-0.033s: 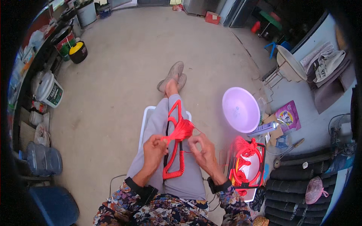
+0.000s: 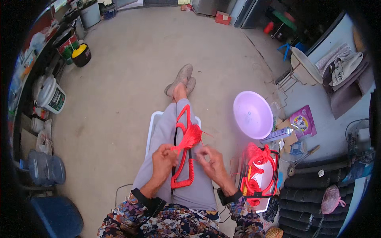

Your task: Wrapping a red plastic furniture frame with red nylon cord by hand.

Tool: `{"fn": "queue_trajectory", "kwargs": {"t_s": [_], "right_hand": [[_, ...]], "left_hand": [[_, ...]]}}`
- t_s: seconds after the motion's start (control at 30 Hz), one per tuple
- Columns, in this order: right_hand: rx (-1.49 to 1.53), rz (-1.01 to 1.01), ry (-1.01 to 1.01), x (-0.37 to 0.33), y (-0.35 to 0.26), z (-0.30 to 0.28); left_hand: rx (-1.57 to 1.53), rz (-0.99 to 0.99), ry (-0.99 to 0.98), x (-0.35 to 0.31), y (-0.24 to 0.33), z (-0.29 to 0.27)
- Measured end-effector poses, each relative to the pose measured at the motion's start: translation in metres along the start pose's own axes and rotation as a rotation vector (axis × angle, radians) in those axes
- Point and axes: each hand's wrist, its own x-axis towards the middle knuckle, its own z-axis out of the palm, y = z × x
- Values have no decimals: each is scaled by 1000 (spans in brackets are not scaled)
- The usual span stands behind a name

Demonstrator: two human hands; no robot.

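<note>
Across my lap lies a narrow black frame [image 2: 191, 174], largely wound with red cord. Over its middle sits a thick bundle of loose red cord [image 2: 192, 137], gathered to a narrow neck on the left. My left hand [image 2: 164, 159] is closed on that neck, its fingers bent together. Just right of the frame, my right hand [image 2: 214, 163] has its thumb and forefinger curled together near the bundle. Whether a strand runs between those fingertips is too small to tell. Thin cord ends stick out from the bundle's right side.
On my right stands a white container [image 2: 262, 205] with another red-wound black frame [image 2: 274, 180] and more red cord. Beyond it are a lilac basin [image 2: 253, 115] and a spray can [image 2: 276, 135]. Blue water jug [image 2: 46, 168] and white bucket [image 2: 52, 95] stand on the left.
My right hand has shifted slightly down, and its fingers have drawn closer together. The cord end on the bundle's right has changed its lie. My left hand stays nearly where it was.
</note>
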Motion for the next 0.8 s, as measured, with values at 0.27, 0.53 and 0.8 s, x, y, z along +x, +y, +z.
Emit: {"fn": "queue_trajectory", "kwargs": {"t_s": [0.27, 0.53, 0.8], "right_hand": [[99, 177, -239, -21, 13, 17], [84, -90, -174, -40, 19, 15], [-420, -195, -112, -32, 22, 4]], "left_hand": [[25, -239, -72, -22, -7, 10], [117, -346, -170, -25, -10, 10], [76, -331, -244, -23, -7, 10]]}}
